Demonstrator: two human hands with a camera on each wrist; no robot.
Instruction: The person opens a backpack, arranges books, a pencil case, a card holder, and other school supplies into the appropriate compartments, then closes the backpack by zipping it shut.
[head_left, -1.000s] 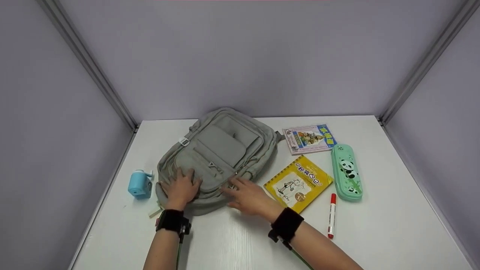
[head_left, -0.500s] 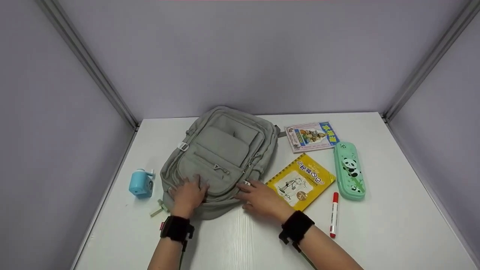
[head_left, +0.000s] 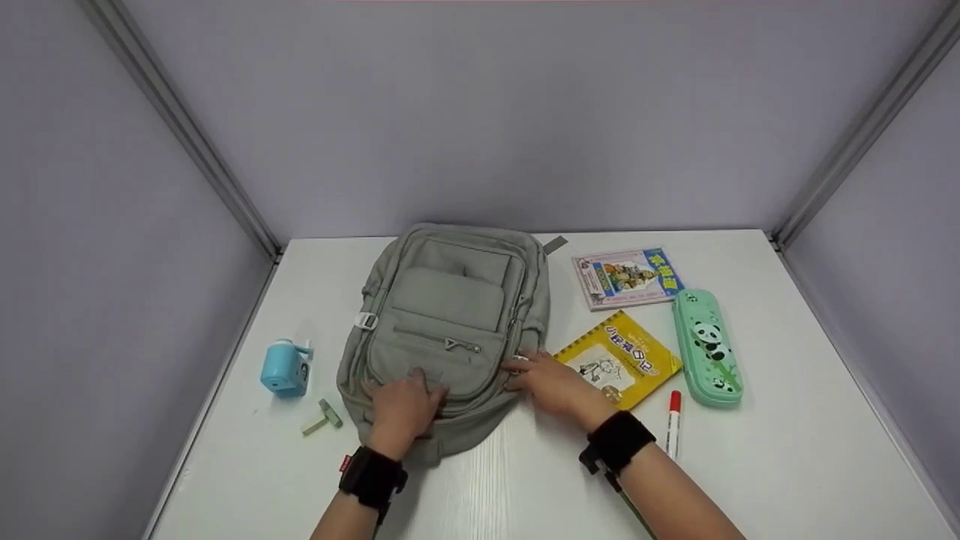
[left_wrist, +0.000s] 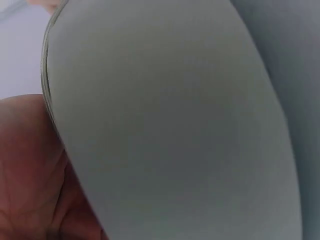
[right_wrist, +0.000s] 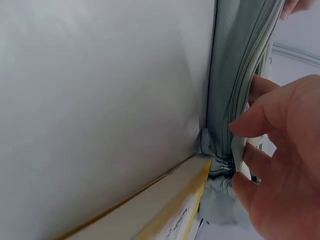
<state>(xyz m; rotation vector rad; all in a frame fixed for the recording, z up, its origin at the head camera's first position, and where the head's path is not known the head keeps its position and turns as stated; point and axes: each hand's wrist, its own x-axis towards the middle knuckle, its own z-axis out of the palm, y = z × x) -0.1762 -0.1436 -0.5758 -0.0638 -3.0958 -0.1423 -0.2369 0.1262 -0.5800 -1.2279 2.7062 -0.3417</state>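
Observation:
A grey backpack (head_left: 450, 300) lies front side up on the white table. My left hand (head_left: 405, 409) rests on its lower front, fingers spread over the fabric. In the left wrist view, the palm (left_wrist: 30, 170) sits beside the bag's broad grey surface, which hides the fingers. My right hand (head_left: 555, 382) holds the bag's lower right edge. The right wrist view shows the right hand (right_wrist: 285, 170) with its thumb against the zipped side and its bent fingers over the edge, around the zipper seam (right_wrist: 247, 75).
A yellow book (head_left: 630, 360) lies just right of the bag, partly under my right hand. Beyond are a pink-bordered book (head_left: 626, 277), a green panda pencil case (head_left: 709, 349) and a red-capped marker (head_left: 673, 424). Left are a blue crank sharpener (head_left: 285, 367) and small green pieces (head_left: 328, 414).
The backpack has turned from a slant to nearly straight, its lower end swinging right and nearer. Both hands have moved right and nearer with it. The small green pieces now show fully.

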